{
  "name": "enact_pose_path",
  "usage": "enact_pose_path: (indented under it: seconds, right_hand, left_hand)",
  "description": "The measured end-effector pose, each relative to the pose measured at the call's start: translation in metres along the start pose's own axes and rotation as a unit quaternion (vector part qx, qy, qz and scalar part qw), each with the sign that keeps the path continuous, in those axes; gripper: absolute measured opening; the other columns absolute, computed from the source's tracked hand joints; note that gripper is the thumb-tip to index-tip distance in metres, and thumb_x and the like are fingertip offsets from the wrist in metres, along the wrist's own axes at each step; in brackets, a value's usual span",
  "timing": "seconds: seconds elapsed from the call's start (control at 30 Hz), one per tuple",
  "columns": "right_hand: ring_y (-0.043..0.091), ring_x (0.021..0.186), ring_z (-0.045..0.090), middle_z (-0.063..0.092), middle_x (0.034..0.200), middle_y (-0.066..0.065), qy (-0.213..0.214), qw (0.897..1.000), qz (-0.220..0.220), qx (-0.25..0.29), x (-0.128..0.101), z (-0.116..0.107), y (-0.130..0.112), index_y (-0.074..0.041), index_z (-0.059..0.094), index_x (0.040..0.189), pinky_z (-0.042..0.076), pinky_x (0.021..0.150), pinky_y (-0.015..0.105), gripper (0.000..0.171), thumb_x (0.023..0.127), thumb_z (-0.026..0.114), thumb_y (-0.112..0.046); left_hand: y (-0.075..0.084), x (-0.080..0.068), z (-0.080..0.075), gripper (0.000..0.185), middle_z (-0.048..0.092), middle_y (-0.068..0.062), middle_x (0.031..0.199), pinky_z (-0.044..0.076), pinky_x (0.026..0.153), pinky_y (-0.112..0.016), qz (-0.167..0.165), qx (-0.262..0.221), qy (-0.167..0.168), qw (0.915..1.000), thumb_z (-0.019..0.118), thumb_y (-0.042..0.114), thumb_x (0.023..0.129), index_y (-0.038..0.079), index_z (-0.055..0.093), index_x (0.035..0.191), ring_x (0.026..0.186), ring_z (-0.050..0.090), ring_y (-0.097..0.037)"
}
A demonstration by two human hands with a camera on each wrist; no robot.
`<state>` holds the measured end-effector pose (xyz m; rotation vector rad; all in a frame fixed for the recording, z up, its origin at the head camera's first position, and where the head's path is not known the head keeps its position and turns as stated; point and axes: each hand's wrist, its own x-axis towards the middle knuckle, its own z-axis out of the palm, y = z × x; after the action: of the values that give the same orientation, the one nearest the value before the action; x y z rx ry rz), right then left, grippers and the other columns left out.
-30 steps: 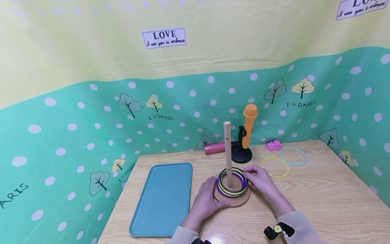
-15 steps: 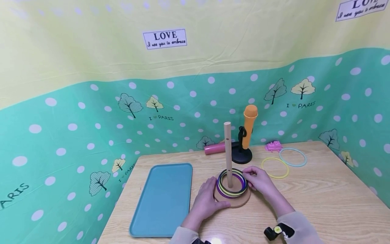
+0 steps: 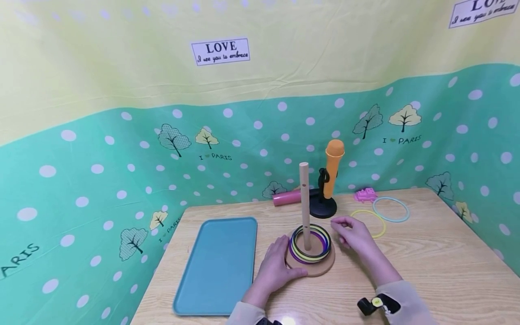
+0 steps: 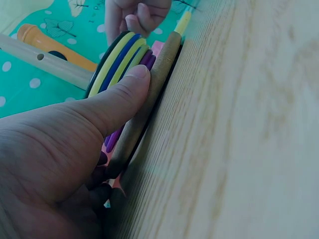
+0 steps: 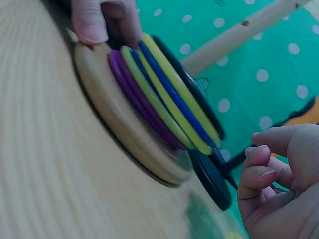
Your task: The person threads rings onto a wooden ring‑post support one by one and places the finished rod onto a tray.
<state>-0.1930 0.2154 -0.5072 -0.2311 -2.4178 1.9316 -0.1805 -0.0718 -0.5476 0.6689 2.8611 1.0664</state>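
Left hand [image 3: 276, 266] is holding the round wooden base [image 3: 310, 267] steady, thumb pressed on its rim, fingers wrapped around the near-left side. The stack of rings [image 3: 309, 243] sits on the base around the upright peg [image 3: 304, 203], roughly mid-table, just right of the blue tray [image 3: 217, 264]. Right hand [image 3: 352, 234] hovers just right of the stack, fingers loosely curled, nothing in it, not touching the rings. A yellow ring [image 3: 375, 219] and light blue ring [image 3: 391, 208] lie flat toward the table's far right corner.
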Motion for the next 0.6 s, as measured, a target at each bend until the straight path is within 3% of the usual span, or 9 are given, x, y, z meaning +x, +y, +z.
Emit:
enact_pose_path:
  seconds: [0.6]
  right_hand:
    - [0.009,0.068,0.060,0.058,0.107,0.005,0.072,0.997,-0.032,-0.014,0.010,-0.061,0.009,0.005,0.055,0.154,0.050,0.052,0.021,0.051,0.113,0.065,-0.023]
  left_hand:
    - [0.001,-0.001,0.000,0.121,0.042,-0.027,0.170,0.027,0.134,-0.058,-0.007,-0.011,-0.003,0.9999,0.098,0.053,0.081,-0.005,0.038,0.168,0.160,0.038,-0.044]
